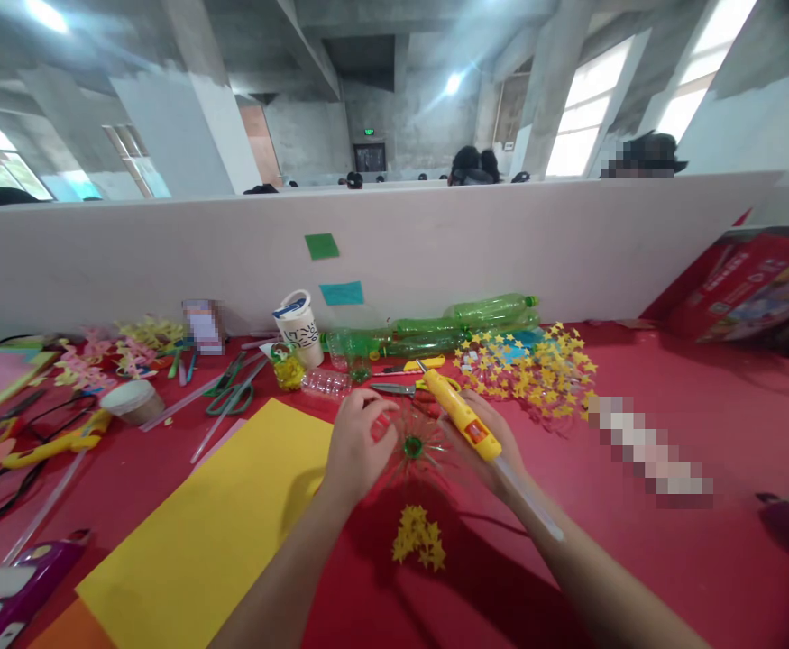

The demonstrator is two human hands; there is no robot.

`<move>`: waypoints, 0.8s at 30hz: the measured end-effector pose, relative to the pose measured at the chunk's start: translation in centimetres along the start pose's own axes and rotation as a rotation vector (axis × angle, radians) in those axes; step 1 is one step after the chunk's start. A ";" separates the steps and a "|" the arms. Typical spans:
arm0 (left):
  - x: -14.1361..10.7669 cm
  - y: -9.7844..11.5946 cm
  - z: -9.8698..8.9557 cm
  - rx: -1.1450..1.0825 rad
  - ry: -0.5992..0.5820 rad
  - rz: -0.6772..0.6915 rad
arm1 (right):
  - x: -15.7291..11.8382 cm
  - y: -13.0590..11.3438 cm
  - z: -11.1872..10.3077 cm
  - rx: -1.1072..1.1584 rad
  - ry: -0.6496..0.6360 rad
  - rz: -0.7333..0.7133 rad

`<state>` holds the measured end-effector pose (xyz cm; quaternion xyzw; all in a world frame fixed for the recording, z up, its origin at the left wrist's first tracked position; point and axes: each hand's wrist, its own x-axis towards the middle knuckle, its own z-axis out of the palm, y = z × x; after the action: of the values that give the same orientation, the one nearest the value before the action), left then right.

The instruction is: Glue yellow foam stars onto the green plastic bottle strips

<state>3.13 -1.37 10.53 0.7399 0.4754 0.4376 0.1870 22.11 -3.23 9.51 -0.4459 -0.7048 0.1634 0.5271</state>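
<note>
My right hand (pixel 492 433) is wrapped round a yellow glue gun (pixel 458 410), with a clear glue stick poking out of its rear end toward my forearm. The gun's nozzle points up and to the left. Close beside it, my left hand (pixel 363 442) has its fingers curled at the left edge of a green plastic piece (pixel 413 447) with thin strips fanning outward; whatever lies between those fingertips is too small to make out. Nearer to me, a small pile of yellow paper stars (pixel 419 538) rests on the red table (pixel 489 577).
Yellow paper (pixel 224 523) covers the left front. Behind are scissors (pixel 394 389), green bottles (pixel 462 329), a white cup (pixel 301 329) and a star heap (pixel 529 370). A white partition (pixel 468 243) runs across the back. A purple tool (pixel 25 586) lies front left.
</note>
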 end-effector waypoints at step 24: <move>-1.5 -1.7 2.9 -0.114 -0.049 -0.047 | 0.1 1.5 2.9 -0.028 -0.089 0.139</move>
<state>4.30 -1.48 7.04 0.7273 0.4621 0.4413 0.2506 20.22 -1.60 7.41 -0.4934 -0.6970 0.2097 0.4762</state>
